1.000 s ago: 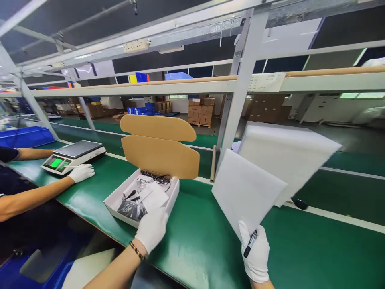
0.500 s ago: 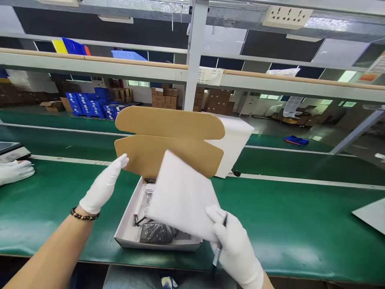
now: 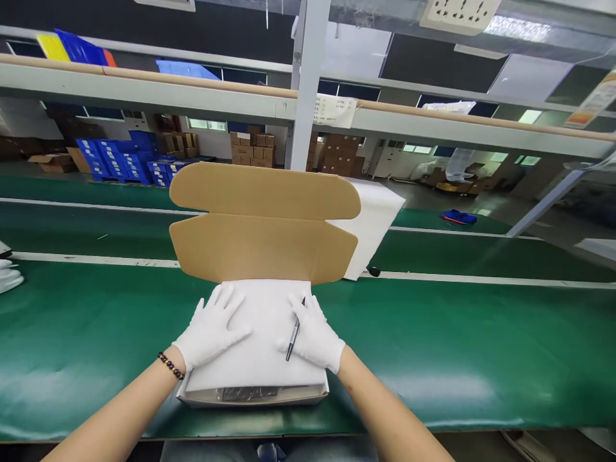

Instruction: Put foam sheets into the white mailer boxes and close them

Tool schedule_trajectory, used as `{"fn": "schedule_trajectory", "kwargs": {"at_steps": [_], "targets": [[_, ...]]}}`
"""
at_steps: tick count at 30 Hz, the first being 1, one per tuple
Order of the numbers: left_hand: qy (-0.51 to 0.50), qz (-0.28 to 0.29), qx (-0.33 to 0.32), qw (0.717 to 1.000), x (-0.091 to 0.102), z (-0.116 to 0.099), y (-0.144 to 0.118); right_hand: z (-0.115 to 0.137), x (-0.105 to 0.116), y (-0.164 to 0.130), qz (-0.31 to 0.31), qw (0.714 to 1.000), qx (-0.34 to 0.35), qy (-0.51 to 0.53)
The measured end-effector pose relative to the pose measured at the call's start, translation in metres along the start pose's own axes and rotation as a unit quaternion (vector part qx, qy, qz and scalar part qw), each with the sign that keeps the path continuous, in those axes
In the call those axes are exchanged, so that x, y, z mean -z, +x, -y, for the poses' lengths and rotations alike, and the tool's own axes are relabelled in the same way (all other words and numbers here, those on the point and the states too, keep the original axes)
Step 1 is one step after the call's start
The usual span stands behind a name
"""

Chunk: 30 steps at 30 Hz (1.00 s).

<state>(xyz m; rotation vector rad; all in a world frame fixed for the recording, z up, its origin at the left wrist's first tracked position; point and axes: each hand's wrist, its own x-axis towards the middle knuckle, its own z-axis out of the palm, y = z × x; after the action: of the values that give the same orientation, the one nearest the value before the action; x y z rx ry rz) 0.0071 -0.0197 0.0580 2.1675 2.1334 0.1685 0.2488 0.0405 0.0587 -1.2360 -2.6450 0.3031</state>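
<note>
White foam sheet (image 3: 262,346) lies flat across the top of the open white cardboard box (image 3: 255,394) on the green conveyor belt (image 3: 457,346). The gloved left hand (image 3: 212,328) presses on it, fingers spread. The gloved right hand (image 3: 314,333) also rests flat on it, a black marker pen (image 3: 292,335) tucked between its fingers, below the raised brown box lid (image 3: 262,221).

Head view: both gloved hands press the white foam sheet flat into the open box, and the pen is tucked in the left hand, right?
Not quite. The pen is tucked in the right hand, not the left hand, as the head view shows. Both do press the foam sheet into the open box.
</note>
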Motion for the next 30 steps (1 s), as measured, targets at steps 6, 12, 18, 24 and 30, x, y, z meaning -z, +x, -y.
{"fn": "schedule_trajectory", "kwargs": {"at_steps": [6, 12, 18, 24, 30], "targets": [[-0.003, 0.004, -0.041, 0.999, -0.009, 0.006, 0.002, 0.004, -0.001, 0.011, 0.009, 1.0, 0.009, -0.016], [0.053, -0.028, -0.086, 0.994, -0.008, 0.003, 0.01, -0.005, -0.007, 0.039, -0.034, 0.994, 0.047, -0.089], [0.072, -0.011, -0.12, 0.99, 0.005, -0.005, 0.018, -0.003, -0.004, 0.053, 0.053, 0.997, 0.011, -0.061], [0.058, 0.02, -0.098, 0.993, 0.005, -0.013, 0.019, -0.007, -0.015, 0.048, 0.017, 0.999, 0.013, -0.037], [-0.062, -0.197, -0.026, 0.978, 0.017, 0.03, 0.022, -0.036, 0.017, 0.04, -0.408, 0.902, 0.041, 0.136]]}}
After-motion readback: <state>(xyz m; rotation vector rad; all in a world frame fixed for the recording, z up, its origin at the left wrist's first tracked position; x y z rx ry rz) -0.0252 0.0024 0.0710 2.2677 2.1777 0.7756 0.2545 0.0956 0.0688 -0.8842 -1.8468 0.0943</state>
